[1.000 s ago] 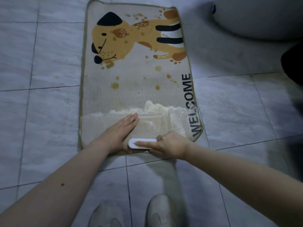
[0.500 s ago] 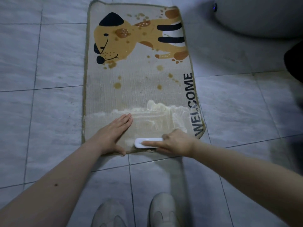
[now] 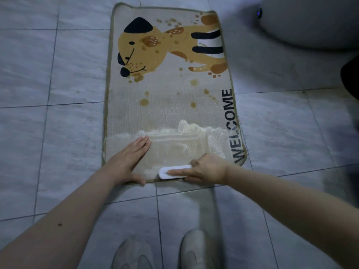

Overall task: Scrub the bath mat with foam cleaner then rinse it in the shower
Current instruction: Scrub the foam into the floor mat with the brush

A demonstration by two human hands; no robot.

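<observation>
A beige bath mat (image 3: 169, 105) with a cartoon dog, brown stains and the word WELCOME lies on the tiled floor. White foam (image 3: 186, 133) covers a band across its near end. My left hand (image 3: 128, 162) presses flat on the mat's near left part, fingers straight. My right hand (image 3: 206, 169) grips a white scrub brush (image 3: 172, 171) at the mat's near edge, with the forefinger stretched along its back.
Grey marbled floor tiles (image 3: 58, 133) surround the mat. A rounded white toilet base (image 3: 310, 22) stands at the upper right, with a dark object (image 3: 351, 74) at the right edge. My two light shoes (image 3: 194, 251) stand just behind the mat.
My right hand has slid the brush a little to the right along the mat's near edge. My left hand stays flat on the mat in about the same place.
</observation>
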